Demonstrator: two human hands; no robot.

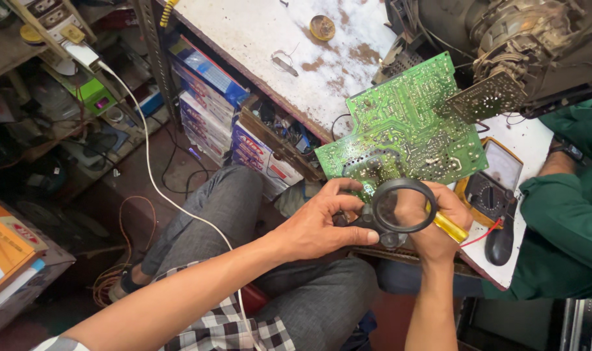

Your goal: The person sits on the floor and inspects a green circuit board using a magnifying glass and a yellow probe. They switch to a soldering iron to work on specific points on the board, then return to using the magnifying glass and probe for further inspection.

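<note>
Magnifying glass [403, 207], black-rimmed and round, is sitting between my two hands, just in front of the worktop's near edge and over the lower edge of the green circuit board [406, 133]. My left hand [322, 224] is gripping its dark handle, thumb pressing along the underside and fingers [338, 188] curling over the top beside the rim. My right hand [436, 224] is showing partly through the lens, and it is clenching a yellow-handled tool [450, 227] just behind the rim. I am seeing the board tilting solder side up, its far corner reaching toward a dark, bulky picture-tube assembly [517, 39]. A yellow multimeter [494, 185] is lying just beside my right hand, with a red lead running from it. The worktop [270, 32] is looking white, chipped and rust-stained. Stacked boxes [211, 97] are filling the shelving beneath it, and a white cable [146, 156] is trailing across the floor. A person's green sleeve [569, 214] is resting at the right.
</note>
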